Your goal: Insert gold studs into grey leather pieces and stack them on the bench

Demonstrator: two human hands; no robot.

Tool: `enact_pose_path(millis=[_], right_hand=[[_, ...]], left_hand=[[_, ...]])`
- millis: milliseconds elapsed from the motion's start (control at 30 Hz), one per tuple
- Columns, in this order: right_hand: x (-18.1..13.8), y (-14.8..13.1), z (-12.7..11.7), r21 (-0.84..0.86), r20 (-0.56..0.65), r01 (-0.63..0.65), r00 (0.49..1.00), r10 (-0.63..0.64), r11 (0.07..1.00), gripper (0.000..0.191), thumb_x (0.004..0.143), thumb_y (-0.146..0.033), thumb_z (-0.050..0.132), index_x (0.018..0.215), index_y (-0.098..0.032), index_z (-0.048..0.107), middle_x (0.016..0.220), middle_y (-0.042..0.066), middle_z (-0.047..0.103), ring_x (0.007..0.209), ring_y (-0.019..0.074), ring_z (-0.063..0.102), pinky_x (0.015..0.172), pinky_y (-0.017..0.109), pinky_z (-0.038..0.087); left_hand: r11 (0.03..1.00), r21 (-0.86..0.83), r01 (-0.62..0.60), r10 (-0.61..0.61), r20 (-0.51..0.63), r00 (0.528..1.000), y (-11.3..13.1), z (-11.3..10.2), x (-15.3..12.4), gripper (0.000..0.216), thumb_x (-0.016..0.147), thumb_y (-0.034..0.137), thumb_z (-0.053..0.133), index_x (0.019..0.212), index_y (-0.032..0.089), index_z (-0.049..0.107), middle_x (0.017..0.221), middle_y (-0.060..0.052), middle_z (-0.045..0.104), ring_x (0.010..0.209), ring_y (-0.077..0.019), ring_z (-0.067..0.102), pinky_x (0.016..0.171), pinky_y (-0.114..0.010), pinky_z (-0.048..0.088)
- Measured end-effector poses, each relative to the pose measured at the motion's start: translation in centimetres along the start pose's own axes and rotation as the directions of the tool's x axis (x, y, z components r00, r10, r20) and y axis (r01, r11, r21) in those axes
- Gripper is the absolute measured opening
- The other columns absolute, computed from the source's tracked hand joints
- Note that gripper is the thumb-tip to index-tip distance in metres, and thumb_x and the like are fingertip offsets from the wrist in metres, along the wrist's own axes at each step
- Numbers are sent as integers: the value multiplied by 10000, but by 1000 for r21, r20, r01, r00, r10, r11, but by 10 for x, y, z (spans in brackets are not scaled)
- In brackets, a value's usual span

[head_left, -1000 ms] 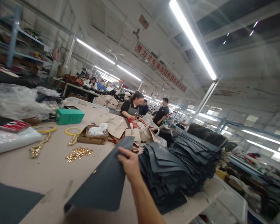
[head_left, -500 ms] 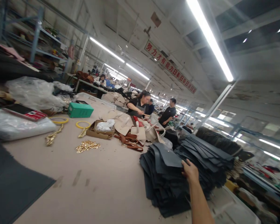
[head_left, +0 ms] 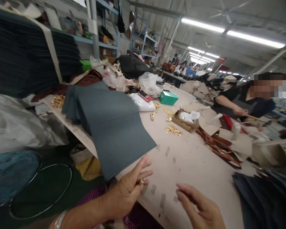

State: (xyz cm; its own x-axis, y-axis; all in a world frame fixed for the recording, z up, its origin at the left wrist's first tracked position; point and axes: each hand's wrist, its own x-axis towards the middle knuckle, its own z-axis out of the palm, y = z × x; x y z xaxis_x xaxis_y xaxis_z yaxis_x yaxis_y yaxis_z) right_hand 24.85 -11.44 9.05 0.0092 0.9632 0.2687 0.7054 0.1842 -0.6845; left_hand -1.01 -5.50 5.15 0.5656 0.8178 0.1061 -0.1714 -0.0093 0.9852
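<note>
My left hand (head_left: 130, 187) hovers at the near edge of the beige worktable (head_left: 193, 165), fingers spread, just below the corner of a grey leather panel (head_left: 114, 127) that tops a small stack. It holds nothing. My right hand (head_left: 200, 208) is low over the table edge with fingers loosely extended and apart, also holding nothing. Another pile of dark grey panels (head_left: 264, 200) lies at the lower right, beside my right hand.
Gold chain pieces (head_left: 173, 130), yellow rings (head_left: 168, 110), a green box (head_left: 168, 97) and a cardboard tray (head_left: 184, 122) sit mid-table. A co-worker (head_left: 243, 101) works among tan and brown leather parts on the right. Shelving and dark stacked material (head_left: 26, 54) stand left; a round stool (head_left: 11, 178) sits below.
The view has swung left and down. My right hand has left the dark panel pile and come back to the table edge. My left hand has come into view.
</note>
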Motion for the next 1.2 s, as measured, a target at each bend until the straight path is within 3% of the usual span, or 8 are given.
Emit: enact_pose_path(millis=[100, 233, 467, 767, 867, 967, 1100, 1200], right_hand=[[23, -41, 59, 98, 64, 191, 978, -198, 977, 164, 869, -216, 602, 974, -216, 728, 797, 15, 751, 648, 129, 699, 626, 154, 561], [35, -58, 96, 188, 110, 273, 949, -296, 944, 234, 889, -135, 535, 1041, -200, 700, 856, 34, 748, 689, 120, 695, 670, 166, 553], [39, -51, 117, 111, 155, 255, 950, -270, 961, 220, 871, -132, 540, 1005, -197, 701, 810, 19, 745, 659, 120, 697, 662, 168, 545], [47, -60, 132, 20, 96, 226, 969, -227, 974, 212, 829, -153, 513, 923, -203, 696, 783, 12, 744, 670, 142, 711, 659, 189, 556], [54, -63, 139, 24, 89, 218, 971, -220, 976, 188, 834, -172, 507, 900, -202, 680, 792, 16, 737, 698, 147, 705, 672, 203, 555], [64, -70, 146, 75, 113, 196, 973, -203, 978, 163, 862, -191, 506, 868, -203, 669, 782, 12, 724, 695, 140, 693, 665, 201, 547], [88, -77, 156, 182, 151, 201, 962, -229, 963, 177, 918, -246, 508, 975, -206, 671, 867, 18, 738, 728, 136, 702, 666, 197, 545], [115, -71, 170, 92, 85, 289, 951, -297, 953, 175, 923, -238, 502, 952, -195, 669, 856, 28, 736, 741, 155, 698, 692, 232, 531]], left_hand=[[988, 131, -77, 78, 1, 997, 0, -5, -3, 750, 923, 47, 330, 1493, 446, 50, 1549, -67, 297, 1318, -207, 470, 1086, -422, 404], [951, 273, -145, 150, 5, 989, -2, -14, -5, 776, 919, 40, 334, 1495, 437, -2, 1566, -84, 270, 1312, -222, 479, 1117, -462, 366], [927, 335, -169, 184, -14, 983, -9, -22, -6, 779, 907, 40, 325, 1502, 404, -22, 1571, -107, 260, 1293, -217, 501, 1109, -435, 383], [871, 447, -205, 243, -29, 969, -9, -32, -8, 727, 952, 126, 361, 1507, 389, -29, 1567, -67, 293, 1346, -201, 433, 1120, -379, 372], [916, 368, -161, 209, -92, 974, -6, -35, -8, 713, 942, 119, 369, 1512, 383, 32, 1548, -42, 336, 1346, -186, 432, 1134, -375, 350], [983, 182, -26, 75, -266, 961, -7, -36, -6, 608, 934, 156, 384, 1502, 296, 218, 1486, -76, 432, 1330, -208, 447, 1139, -411, 334], [977, -213, 18, -112, -438, 892, -1, -51, -10, 503, 878, 227, 479, 1380, 224, 442, 1307, -99, 588, 1191, -227, 562, 1066, -414, 404], [961, -276, 23, -180, -561, 808, 7, -73, -28, 458, 793, 250, 580, 1247, 198, 553, 1143, -89, 651, 935, -195, 642, 822, -317, 514]])
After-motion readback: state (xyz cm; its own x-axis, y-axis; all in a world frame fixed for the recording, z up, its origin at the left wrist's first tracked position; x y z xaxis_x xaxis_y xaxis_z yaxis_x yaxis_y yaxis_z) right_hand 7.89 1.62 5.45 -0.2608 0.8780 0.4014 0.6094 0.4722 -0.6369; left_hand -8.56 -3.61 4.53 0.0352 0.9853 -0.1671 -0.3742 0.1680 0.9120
